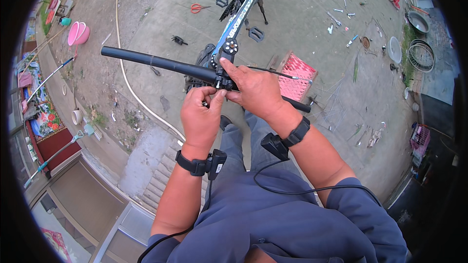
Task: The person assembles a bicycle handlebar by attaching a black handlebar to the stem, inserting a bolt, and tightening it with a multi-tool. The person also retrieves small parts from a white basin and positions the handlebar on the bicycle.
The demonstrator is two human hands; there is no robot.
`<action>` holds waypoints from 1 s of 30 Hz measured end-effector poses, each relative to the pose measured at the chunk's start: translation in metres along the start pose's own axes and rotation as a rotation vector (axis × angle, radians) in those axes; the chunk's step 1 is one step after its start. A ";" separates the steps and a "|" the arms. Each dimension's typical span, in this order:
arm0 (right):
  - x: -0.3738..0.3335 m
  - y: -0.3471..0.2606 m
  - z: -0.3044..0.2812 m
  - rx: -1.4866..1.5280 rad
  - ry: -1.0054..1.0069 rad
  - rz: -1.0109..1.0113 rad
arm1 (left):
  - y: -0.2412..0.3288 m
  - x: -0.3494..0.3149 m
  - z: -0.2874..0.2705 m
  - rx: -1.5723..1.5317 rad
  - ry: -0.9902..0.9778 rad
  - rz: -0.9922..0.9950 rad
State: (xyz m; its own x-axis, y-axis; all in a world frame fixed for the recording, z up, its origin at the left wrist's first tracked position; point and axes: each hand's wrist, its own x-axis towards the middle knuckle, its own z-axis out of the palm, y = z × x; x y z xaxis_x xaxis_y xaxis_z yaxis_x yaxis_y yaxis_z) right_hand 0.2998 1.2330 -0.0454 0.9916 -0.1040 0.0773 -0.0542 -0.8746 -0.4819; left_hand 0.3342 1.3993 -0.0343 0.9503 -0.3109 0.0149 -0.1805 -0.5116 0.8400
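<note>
A bicycle with a blue, white and black frame [239,19] stands in front of me, its black handlebar [156,62] running crosswise through the clamp of the black stem [223,70]. My left hand [201,119] is pinched at the near side of the clamp. A small dark piece shows between its fingers, too covered to name. My right hand [258,88] wraps the stem and bar from the right, index finger along the stem, thumb beneath near the left fingertips. A black cable [270,71] with a bare metal end sticks out past the right hand.
A low stool with a pink woven seat [296,74] stands just right of the bike. Orange-handled scissors [196,8], a wrench [334,18] and several small parts lie on the ground. A pale hose [127,80] crosses at left, near pink buckets [78,34].
</note>
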 end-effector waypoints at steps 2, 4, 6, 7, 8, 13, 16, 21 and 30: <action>0.001 0.000 0.000 0.013 0.013 -0.008 | 0.003 0.003 0.002 0.022 0.033 0.009; 0.001 0.001 0.001 0.022 0.016 -0.010 | 0.005 0.005 0.004 0.029 0.052 0.030; 0.000 0.002 0.002 0.030 0.009 -0.008 | 0.006 0.006 0.004 0.032 0.053 0.043; 0.000 0.002 0.003 0.024 0.018 -0.013 | 0.006 0.006 0.004 0.036 0.047 0.052; 0.000 0.003 0.003 0.018 0.026 -0.019 | 0.006 0.006 0.004 0.042 0.039 0.055; 0.001 0.004 0.005 0.012 0.040 -0.027 | 0.006 0.007 0.006 0.022 0.029 0.023; 0.000 0.005 0.005 0.013 0.048 -0.028 | 0.006 0.008 0.006 0.023 0.018 -0.032; 0.001 0.004 0.005 0.029 0.053 -0.024 | 0.008 0.009 0.007 0.044 0.016 -0.011; 0.001 0.006 0.005 0.038 0.019 -0.026 | 0.012 0.007 0.009 0.013 0.042 -0.037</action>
State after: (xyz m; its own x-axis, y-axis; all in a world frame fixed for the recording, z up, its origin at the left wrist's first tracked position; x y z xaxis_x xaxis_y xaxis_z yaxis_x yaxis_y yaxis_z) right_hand 0.3009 1.2297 -0.0530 0.9902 -0.0904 0.1066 -0.0232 -0.8585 -0.5123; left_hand 0.3369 1.3840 -0.0292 0.9663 -0.2574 0.0069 -0.1479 -0.5330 0.8331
